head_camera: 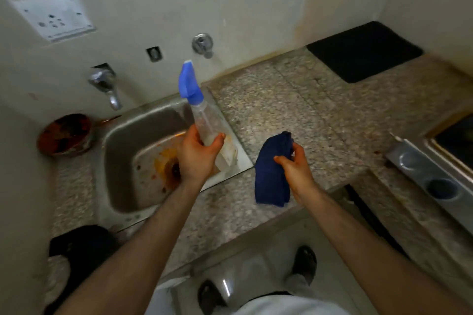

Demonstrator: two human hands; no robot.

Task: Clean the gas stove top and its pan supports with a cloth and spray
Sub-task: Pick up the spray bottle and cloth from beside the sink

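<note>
Spray bottle (204, 120) in left hand (197, 156), cloth (273, 169) in right hand (297, 169).

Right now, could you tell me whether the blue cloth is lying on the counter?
No, the blue cloth hangs from the right hand, whose fingers grip it above the counter.

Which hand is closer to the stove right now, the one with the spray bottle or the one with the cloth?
Right. The right hand, gripping the blue cloth, hangs above the counter partway toward the stove. The left hand holds the spray bottle over the sink, farther away.
</note>
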